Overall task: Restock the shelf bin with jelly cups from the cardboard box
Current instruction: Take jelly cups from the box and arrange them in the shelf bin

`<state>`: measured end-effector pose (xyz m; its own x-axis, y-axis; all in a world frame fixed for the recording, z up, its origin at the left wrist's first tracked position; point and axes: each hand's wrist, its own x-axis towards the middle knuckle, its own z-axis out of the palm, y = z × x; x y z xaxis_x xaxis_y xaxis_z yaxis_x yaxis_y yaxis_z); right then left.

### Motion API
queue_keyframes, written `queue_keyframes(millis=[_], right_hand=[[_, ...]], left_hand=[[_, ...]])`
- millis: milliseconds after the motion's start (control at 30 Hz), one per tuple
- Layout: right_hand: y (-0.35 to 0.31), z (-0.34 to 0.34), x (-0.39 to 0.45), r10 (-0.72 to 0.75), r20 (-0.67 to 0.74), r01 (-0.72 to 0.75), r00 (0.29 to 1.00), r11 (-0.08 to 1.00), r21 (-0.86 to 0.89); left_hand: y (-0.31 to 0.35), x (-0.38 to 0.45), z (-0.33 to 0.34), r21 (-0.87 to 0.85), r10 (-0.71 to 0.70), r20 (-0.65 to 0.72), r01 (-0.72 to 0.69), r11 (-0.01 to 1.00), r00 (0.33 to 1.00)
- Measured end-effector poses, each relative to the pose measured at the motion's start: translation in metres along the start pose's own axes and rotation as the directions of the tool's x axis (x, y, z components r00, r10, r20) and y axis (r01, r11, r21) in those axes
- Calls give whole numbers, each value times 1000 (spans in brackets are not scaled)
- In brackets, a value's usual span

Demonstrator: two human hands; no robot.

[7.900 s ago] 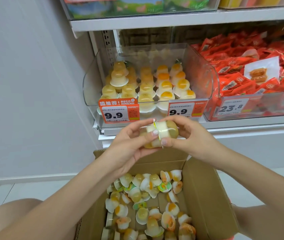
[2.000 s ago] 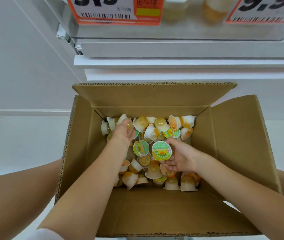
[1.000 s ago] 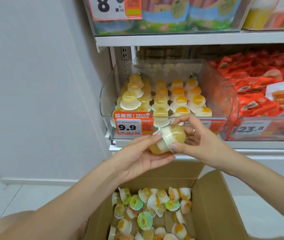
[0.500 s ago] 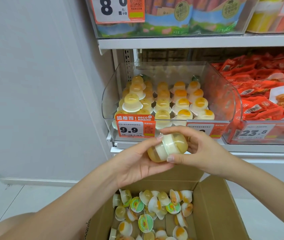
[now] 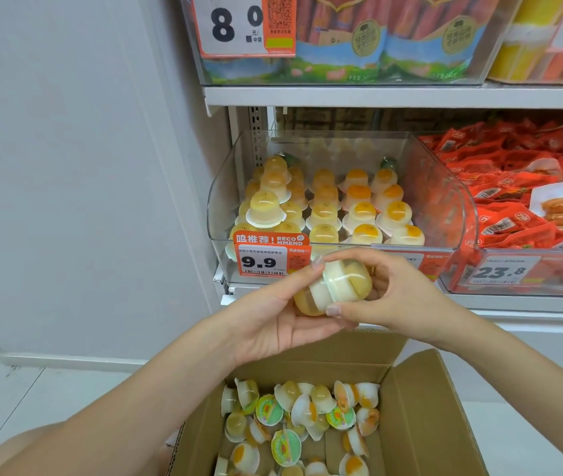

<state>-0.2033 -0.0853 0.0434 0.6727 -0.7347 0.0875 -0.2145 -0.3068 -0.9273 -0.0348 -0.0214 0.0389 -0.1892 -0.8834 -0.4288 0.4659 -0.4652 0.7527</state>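
Observation:
Two jelly cups are pressed lid to lid between my hands, in front of the shelf edge. My left hand cups the lower yellow one from below; my right hand grips the upper one with thumb and fingers. Just behind them stands the clear shelf bin, holding rows of upside-down jelly cups, yellow on the left and orange-topped on the right. Below my hands the open cardboard box holds several loose jelly cups.
An orange 9.9 price tag hangs on the bin's front. To the right is a bin of red snack packets tagged 23.8. A shelf above carries bagged sausages. A white wall stands on the left, tiled floor below.
Two seconds ago both hands were down in the box picking cups. They have since risen with the paired cups to just below the bin's front and hold nearly still there.

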Motion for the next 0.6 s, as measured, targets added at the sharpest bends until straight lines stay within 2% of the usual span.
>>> queue_keyframes(millis=[33,67,100,133,167,200,233,333,433,500,600], right_hand=[[-2,-1,5,5,-72,-5,997,1000,9],[-5,-4,12,15,-156,-8,988,999,42],[-7,-10,22,31,-242,-12,970,997,83],[-8,-17,36,41,-328,-9,944,995,100],[-10,-25,53,48,-405,-14,913,996,87],[-10,-33,71,44,-463,-28,885,999,40],[-10,-40,91,35,-505,-56,862,998,-26],[-8,-50,152,10,-547,-183,837,947,-262],[-7,-56,202,19,-420,-269,907,794,-545],[-7,-59,222,31,-309,-250,951,667,-702],[-4,-62,239,59,-189,-189,980,561,-806]], left_hand=[[4,0,-1,160,48,-53,-39,986,997],[7,1,-4,392,150,-122,-92,916,981],[11,2,-10,649,299,-167,-124,750,939],[13,5,-20,867,462,-149,-110,486,874],[17,7,-30,976,578,-95,-37,212,810],[21,9,-39,998,636,-67,56,38,769],[25,10,-47,992,664,-67,120,-35,744],[31,13,-60,989,664,-58,134,-63,746],[29,15,-60,977,645,2,136,-164,765],[29,18,-60,970,654,27,138,-200,756],[34,21,-58,971,658,21,141,-192,753]])
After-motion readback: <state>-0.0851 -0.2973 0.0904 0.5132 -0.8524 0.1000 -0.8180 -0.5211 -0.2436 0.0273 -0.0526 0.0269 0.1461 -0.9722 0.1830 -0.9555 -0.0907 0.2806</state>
